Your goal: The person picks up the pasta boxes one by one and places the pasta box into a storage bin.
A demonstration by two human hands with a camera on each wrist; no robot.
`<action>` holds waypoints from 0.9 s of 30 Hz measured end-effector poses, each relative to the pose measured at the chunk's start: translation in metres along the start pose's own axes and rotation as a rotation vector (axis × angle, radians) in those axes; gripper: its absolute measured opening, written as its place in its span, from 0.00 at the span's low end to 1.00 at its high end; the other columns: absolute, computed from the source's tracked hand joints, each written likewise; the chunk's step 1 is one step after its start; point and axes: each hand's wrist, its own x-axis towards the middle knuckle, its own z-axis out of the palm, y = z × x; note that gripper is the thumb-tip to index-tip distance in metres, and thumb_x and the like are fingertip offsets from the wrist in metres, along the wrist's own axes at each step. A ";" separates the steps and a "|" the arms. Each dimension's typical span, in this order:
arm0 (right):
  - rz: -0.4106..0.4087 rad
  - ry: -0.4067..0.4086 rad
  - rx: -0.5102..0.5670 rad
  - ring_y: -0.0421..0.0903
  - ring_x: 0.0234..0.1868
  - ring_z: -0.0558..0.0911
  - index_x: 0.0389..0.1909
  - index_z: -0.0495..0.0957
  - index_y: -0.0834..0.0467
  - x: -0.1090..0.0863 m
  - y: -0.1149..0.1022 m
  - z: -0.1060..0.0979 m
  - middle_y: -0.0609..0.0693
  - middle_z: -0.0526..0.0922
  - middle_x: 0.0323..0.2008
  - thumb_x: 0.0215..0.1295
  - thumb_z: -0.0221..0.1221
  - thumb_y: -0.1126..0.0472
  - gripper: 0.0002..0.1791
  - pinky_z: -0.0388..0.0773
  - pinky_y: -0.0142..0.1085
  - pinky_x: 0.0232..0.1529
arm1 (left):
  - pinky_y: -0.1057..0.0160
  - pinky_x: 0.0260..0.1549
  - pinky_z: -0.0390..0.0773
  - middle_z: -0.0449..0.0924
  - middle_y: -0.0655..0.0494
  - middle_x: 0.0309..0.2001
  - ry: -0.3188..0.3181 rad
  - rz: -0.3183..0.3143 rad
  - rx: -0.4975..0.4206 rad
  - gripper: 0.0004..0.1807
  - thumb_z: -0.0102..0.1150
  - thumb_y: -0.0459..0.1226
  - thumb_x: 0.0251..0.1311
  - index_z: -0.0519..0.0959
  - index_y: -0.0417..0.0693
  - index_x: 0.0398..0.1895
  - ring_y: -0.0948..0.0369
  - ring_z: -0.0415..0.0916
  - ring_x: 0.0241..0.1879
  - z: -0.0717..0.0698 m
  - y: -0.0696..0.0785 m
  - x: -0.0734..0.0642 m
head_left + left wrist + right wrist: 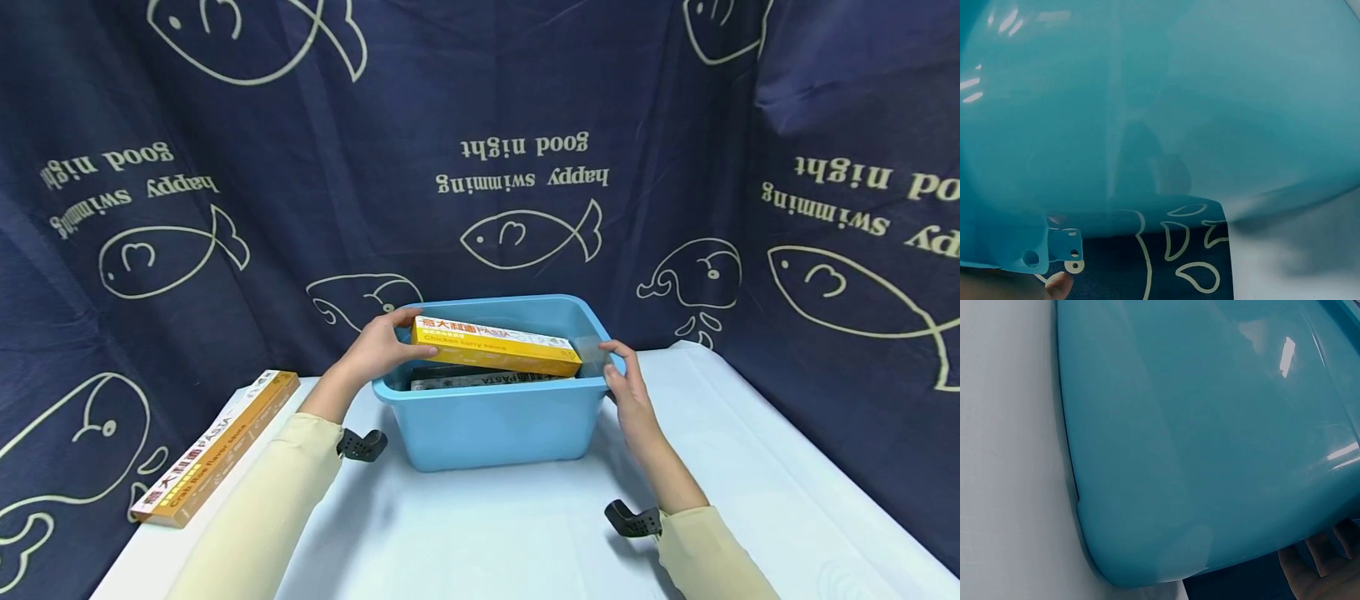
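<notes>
A light blue plastic bin (pixel 491 425) stands on the table in the head view. My left hand (pixel 382 350) grips the left end of a yellow-and-white pasta box (pixel 498 350), thumb on its front face. That box, labelled chicken curry sauce, lies inside the bin's mouth, its left end higher than its right. Beneath it a dark pasta box (pixel 487 381) partly shows. My right hand (pixel 630 387) holds the bin's right rim, fingers over the edge and thumb in front. Both wrist views are mostly filled by the bin's wall (pixel 1147 112), with right-hand fingers (pixel 1322 556) under the rim.
An orange-brown crab roe pasta box (pixel 217 450) lies at the table's left edge. Behind the bin hangs a dark blue curtain (pixel 525 100) printed with fish and whales, closing in on both sides. White cloth (pixel 465 533) covers the table.
</notes>
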 end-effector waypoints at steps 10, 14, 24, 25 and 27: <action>0.001 0.007 0.002 0.62 0.80 0.47 0.70 0.55 0.54 -0.001 0.001 0.000 0.54 0.47 0.79 0.77 0.40 0.51 0.25 0.45 0.74 0.71 | 0.49 0.62 0.76 0.68 0.44 0.69 -0.038 -0.037 -0.007 0.47 0.73 0.45 0.55 0.61 0.47 0.75 0.48 0.71 0.61 0.000 -0.003 0.002; 0.007 0.011 -0.001 0.62 0.80 0.46 0.70 0.55 0.54 -0.001 0.001 0.001 0.53 0.47 0.80 0.77 0.40 0.50 0.25 0.45 0.73 0.71 | 0.47 0.65 0.73 0.67 0.45 0.71 -0.047 -0.050 0.031 0.48 0.74 0.44 0.54 0.60 0.47 0.76 0.48 0.70 0.63 0.001 -0.003 0.004; 0.008 0.011 0.003 0.62 0.80 0.46 0.70 0.55 0.54 0.000 0.000 0.002 0.53 0.47 0.79 0.77 0.40 0.51 0.25 0.45 0.73 0.71 | 0.42 0.72 0.62 0.67 0.43 0.72 -0.057 -0.020 0.134 0.45 0.69 0.35 0.58 0.57 0.42 0.77 0.44 0.62 0.73 0.000 0.000 0.007; 0.009 0.012 0.002 0.62 0.80 0.46 0.70 0.55 0.54 0.000 0.000 0.002 0.54 0.47 0.79 0.77 0.40 0.51 0.25 0.45 0.73 0.71 | 0.42 0.73 0.61 0.67 0.43 0.72 -0.058 -0.019 0.135 0.44 0.69 0.34 0.58 0.57 0.43 0.76 0.44 0.61 0.74 0.000 0.000 0.008; 0.007 0.014 0.002 0.62 0.80 0.46 0.70 0.55 0.54 0.000 0.000 0.002 0.54 0.48 0.79 0.77 0.40 0.51 0.25 0.45 0.73 0.71 | 0.42 0.73 0.59 0.67 0.44 0.72 -0.058 -0.023 0.129 0.44 0.68 0.34 0.59 0.57 0.43 0.77 0.44 0.59 0.74 0.000 0.000 0.007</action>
